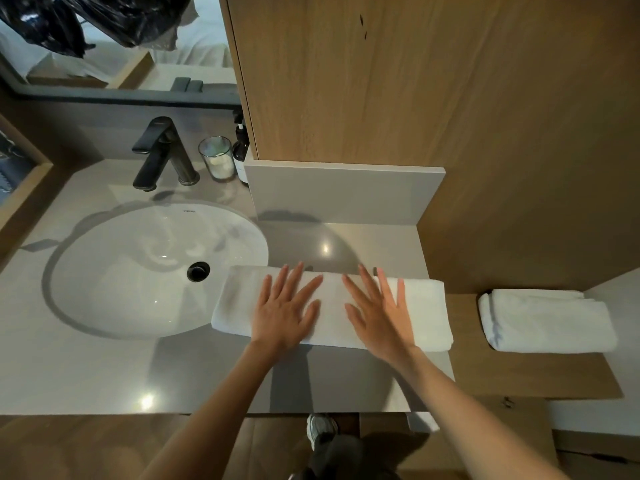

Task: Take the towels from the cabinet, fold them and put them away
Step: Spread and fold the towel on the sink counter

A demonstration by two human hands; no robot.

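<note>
A long white towel (427,308), folded into a narrow strip, lies flat on the grey counter (104,368), its left end reaching over the sink's rim. My left hand (285,308) presses on the towel's left half with fingers spread and straight. My right hand (379,308) lies flat on the middle of it, fingers spread too. A second white towel (543,322), folded into a compact block, sits on the wooden shelf (519,375) to the right.
A round white sink (138,271) with a black drain sits left of the towel. Behind it stand a black faucet (162,154), a glass cup (216,162) and a dark pump bottle (241,154). The wooden cabinet (415,81) rises behind the counter.
</note>
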